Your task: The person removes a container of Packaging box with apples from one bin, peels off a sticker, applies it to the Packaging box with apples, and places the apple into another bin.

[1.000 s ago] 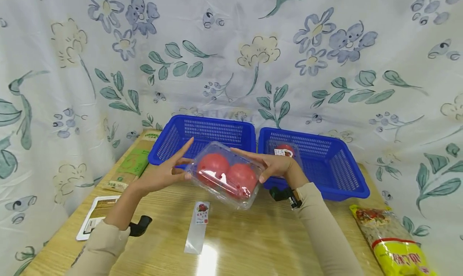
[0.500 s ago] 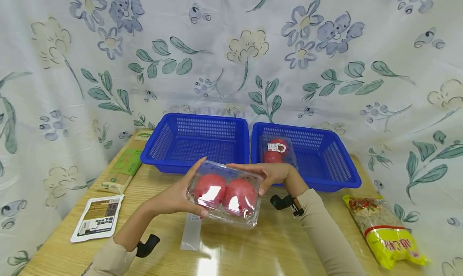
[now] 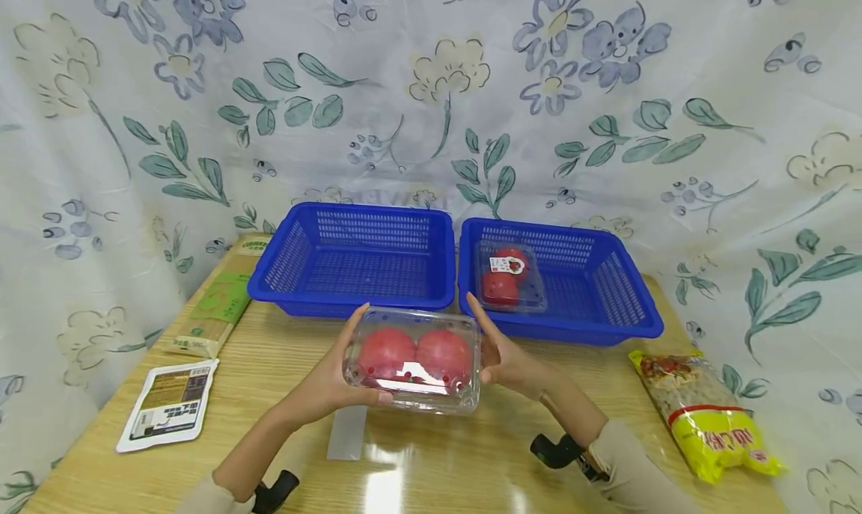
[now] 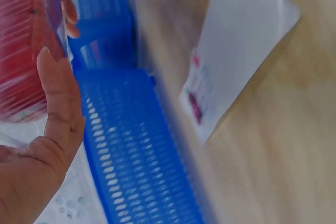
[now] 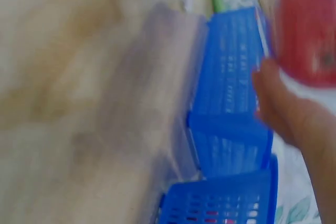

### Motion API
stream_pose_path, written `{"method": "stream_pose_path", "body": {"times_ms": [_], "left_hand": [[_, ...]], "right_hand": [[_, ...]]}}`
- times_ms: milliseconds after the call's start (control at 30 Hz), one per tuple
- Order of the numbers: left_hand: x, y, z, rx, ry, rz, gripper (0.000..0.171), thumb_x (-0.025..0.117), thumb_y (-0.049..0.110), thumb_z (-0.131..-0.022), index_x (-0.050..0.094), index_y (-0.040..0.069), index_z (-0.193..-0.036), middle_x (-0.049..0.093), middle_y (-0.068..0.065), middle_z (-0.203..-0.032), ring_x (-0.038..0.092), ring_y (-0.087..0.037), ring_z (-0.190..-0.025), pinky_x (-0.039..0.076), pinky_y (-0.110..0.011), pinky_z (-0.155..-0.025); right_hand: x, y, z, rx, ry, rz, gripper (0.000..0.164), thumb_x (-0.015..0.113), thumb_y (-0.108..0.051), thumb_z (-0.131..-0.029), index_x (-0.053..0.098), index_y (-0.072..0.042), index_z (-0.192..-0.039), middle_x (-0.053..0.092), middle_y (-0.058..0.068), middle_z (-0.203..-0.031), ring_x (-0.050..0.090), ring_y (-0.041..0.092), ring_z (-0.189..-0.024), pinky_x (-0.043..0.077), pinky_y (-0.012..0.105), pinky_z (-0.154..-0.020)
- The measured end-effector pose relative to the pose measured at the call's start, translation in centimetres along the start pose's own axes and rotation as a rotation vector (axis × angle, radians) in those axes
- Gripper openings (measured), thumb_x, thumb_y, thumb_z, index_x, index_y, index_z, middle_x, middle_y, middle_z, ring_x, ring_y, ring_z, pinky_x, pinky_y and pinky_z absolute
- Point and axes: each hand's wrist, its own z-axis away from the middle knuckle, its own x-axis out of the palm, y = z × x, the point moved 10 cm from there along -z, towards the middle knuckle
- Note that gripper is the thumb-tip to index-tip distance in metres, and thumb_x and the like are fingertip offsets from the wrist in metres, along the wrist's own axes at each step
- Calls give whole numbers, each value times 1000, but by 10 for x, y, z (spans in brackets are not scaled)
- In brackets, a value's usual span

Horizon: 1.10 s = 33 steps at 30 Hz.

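Two round red fruits [image 3: 387,352] sit side by side in the clear plastic clamshell box [image 3: 412,403] you hold above the pale wooden desk [image 3: 491,462], in front of the baskets. Your left hand [image 3: 328,385] grips the box's left end, thumb along its near lower edge, fingers round the side. Your right hand [image 3: 517,368] is at the opposite end with its index finger extended and its thumb by the box's side; the right wrist view is too blurred to tell how firmly it touches. Two blue perforated plastic baskets stand just beside each other toward the desk's far edge: the left basket [image 3: 367,271], and the right basket [image 3: 582,293], where another clear box of red fruits [image 3: 500,288] with a white label lies at the left end. Nearer you, a pale strip with a printed sticker [image 3: 346,435] lies on the desk, partly hidden by your left hand and the box in the head view.
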Motion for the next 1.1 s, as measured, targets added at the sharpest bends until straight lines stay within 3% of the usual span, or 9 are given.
{"method": "stream_pose_path", "body": {"times_ms": [100,200,333,433,700,900,1100], "left_hand": [[6,-7,1,-9,12,46,124,88,25,-74,-2,43,-158,13,-21,-162,36,-46,-138,48,-55,-97],[13,-12,1,1,30,87,126,87,23,-75,-6,34,-160,7,-19,-164,41,-44,-137,47,-52,-101],[22,-15,1,34,62,33,131,90,24,-72,-7,31,-160,0,-17,-166,24,-47,-145,34,-62,-109],[27,-20,1,23,63,-23,133,91,26,-70,-7,34,-159,3,-22,-165,10,-50,-148,23,-71,-109],[43,-43,-5,-69,-16,-125,137,89,36,-72,-19,36,-156,-9,-16,-166,-1,-47,-150,16,-73,-110],[45,-45,-15,-57,-13,-169,138,88,43,-72,-20,32,-156,-7,-16,-166,6,-45,-149,19,-70,-111],[42,-47,-25,-48,15,-248,140,90,45,-67,-13,21,-159,16,-28,-161,25,-47,-145,27,-65,-111]], "right_hand": [[7,1,6,-17,105,49,135,86,-47,-73,-21,-35,-155,6,37,-158,40,42,-138,47,44,-103],[10,4,11,-11,201,161,139,89,-46,-69,-19,-37,-156,-6,28,-162,34,45,-141,45,46,-104],[9,11,21,31,290,325,146,92,-48,-63,-19,-35,-156,-17,20,-163,21,50,-145,33,60,-109],[8,23,26,80,316,407,153,95,-44,-60,-24,-30,-155,-16,22,-163,13,51,-147,24,64,-112],[1,45,30,179,355,542,157,97,-36,-58,-27,-27,-154,-13,25,-163,6,49,-148,20,65,-114],[-14,52,26,186,381,554,157,97,-38,-57,-25,-28,-155,-9,21,-165,4,45,-150,19,64,-115],[-25,63,27,235,397,531,157,97,-41,-58,-25,-26,-155,-7,21,-165,6,45,-150,18,61,-116]]}}
